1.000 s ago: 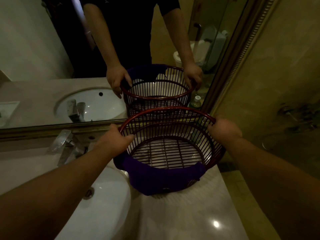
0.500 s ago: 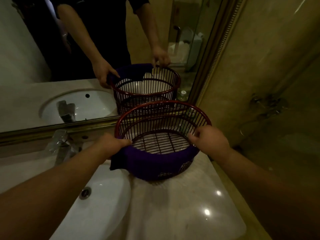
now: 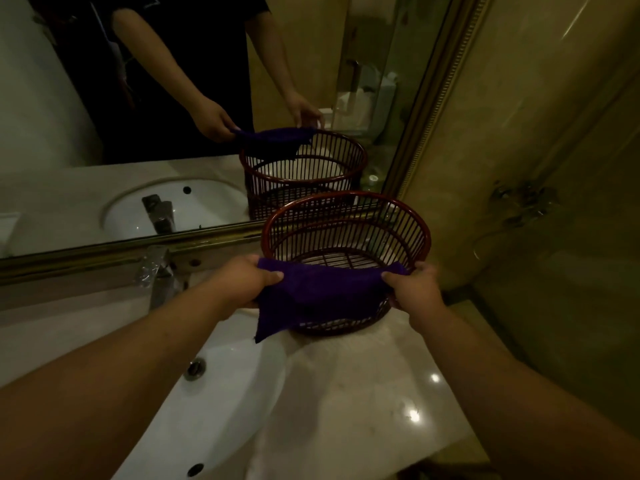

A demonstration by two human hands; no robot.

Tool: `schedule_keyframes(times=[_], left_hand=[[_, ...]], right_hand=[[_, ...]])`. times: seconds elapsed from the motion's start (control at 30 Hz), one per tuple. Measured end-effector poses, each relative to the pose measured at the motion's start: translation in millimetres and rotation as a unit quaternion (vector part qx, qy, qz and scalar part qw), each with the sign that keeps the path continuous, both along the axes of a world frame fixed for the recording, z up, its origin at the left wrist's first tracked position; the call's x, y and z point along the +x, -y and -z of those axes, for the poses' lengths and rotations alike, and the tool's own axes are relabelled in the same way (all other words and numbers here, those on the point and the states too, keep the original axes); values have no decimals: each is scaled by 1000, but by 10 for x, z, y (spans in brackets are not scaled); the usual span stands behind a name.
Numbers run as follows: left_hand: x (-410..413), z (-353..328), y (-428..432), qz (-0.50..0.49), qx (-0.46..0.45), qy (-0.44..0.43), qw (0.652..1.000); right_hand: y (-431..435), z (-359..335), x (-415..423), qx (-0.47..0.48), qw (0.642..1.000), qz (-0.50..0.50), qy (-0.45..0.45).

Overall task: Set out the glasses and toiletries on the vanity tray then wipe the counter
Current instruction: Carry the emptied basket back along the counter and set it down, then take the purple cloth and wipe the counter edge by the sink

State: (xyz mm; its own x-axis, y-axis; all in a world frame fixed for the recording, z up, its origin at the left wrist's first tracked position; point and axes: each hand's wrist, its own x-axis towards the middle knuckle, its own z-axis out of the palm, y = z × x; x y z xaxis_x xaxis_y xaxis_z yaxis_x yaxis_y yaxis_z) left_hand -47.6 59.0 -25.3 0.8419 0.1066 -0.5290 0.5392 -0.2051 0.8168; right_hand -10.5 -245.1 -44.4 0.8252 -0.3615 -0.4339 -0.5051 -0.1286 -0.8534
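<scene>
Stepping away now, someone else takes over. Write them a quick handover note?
Left hand and right hand each pinch an end of the cloth, held across the near rim of the basket.
It stands empty on the counter, right of the sink.
Done: nothing visibly set out; no glasses or toiletries in view.
Left: set those out, wipe the counter.

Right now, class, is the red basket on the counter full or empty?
Empty: the basket shows a bare slatted floor; only the purple cloth, pinched by the left hand and right hand, crosses its near rim.
</scene>
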Motion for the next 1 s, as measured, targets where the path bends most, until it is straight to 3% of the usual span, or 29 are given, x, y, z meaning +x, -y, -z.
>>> schedule_keyframes(times=[0.2,0.3,0.5,0.73,1.0], left_hand=[[-177,-55,-75,-10,-26,38,999],[-261,-100,-139,-25,-13,52,998],[-507,-166,-492,-20,36,92,995],[-981,-231,-1166,-33,25,76,996],[-1523,-169,-1897,-61,53,40,996]], right_hand=[[-61,31,-130,-19,999,3,-48],[-97,-17,-254,-32,997,-45,-54],[-269,-152,-473,56,994,-98,3],[-865,-295,-805,85,983,-162,19],[-1689,-157,-1123,43,978,-204,-7]])
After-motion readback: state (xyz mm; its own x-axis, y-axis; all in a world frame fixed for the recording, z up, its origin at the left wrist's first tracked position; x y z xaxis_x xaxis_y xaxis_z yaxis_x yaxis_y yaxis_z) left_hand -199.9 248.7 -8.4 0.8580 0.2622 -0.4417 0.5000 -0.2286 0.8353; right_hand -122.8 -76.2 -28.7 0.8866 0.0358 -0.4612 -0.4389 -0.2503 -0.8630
